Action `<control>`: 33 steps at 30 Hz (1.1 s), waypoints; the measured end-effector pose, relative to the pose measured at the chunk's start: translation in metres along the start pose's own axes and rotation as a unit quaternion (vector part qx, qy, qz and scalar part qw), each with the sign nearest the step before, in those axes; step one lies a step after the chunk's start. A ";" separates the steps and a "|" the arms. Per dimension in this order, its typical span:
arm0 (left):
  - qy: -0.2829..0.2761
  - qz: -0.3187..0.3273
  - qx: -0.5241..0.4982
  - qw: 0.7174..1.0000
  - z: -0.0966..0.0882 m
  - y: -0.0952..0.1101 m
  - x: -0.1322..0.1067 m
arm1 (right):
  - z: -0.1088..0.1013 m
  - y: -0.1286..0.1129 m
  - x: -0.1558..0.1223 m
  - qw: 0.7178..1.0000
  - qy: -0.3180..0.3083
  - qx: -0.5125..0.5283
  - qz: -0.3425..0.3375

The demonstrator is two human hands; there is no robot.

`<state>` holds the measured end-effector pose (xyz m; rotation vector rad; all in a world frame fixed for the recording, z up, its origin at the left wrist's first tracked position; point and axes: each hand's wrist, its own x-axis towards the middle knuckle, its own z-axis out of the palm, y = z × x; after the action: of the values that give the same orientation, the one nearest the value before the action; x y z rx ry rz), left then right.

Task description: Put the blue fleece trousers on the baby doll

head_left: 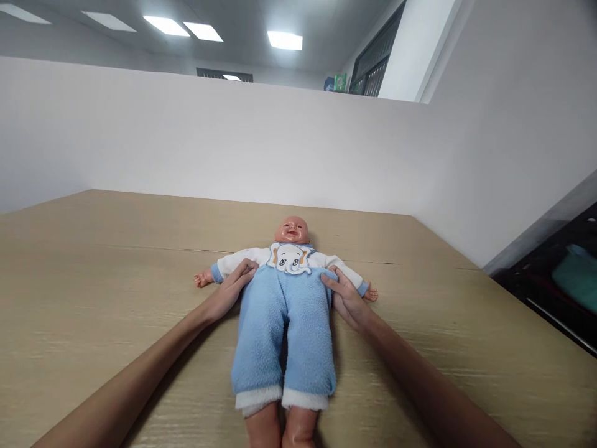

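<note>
A baby doll (293,231) lies on its back on a wooden table, head away from me and arms spread out. It wears a white top (245,256) with blue cuffs and an elephant patch (290,259) on the chest. Fuzzy blue trousers (263,317) with white hems cover its legs; the bare lower legs run out of view at the bottom. My left hand (232,286) is closed on the trousers' waist at the left side. At the right side, my right hand (346,295) grips the waist edge, thumb on top and fingers partly hidden.
The wooden table (116,274) extends around the doll up to a white wall (233,143). At the right, beyond the table's edge, stands a dark frame with a teal cloth-like thing (578,277) in it. A green package (340,82) shows above the wall.
</note>
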<state>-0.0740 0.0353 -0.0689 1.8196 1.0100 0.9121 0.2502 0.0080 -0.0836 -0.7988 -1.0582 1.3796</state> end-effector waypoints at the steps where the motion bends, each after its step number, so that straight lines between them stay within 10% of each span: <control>1: -0.002 -0.001 -0.007 1.000 -0.001 0.001 0.000 | -0.001 0.000 0.000 1.000 -0.004 -0.003 0.002; 15: 0.081 0.029 0.076 0.993 0.006 -0.006 0.001 | -0.014 -0.003 0.001 0.984 -0.050 -0.172 -0.019; 23: -0.028 0.020 -0.023 0.999 -0.007 0.002 -0.001 | -0.019 -0.017 -0.016 0.934 -0.060 -0.343 -0.083; 27: -0.062 0.029 -0.054 0.996 -0.013 0.005 -0.006 | -0.018 -0.005 -0.012 0.980 0.003 -0.198 -0.016; 33: 0.032 -0.002 -0.009 0.999 -0.009 -0.003 -0.002 | -0.007 0.008 -0.002 0.998 0.020 -0.067 0.005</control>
<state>-0.0834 0.0379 -0.0687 1.7836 1.0417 0.9781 0.2544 0.0076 -0.0935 -0.9264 -1.1244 1.3052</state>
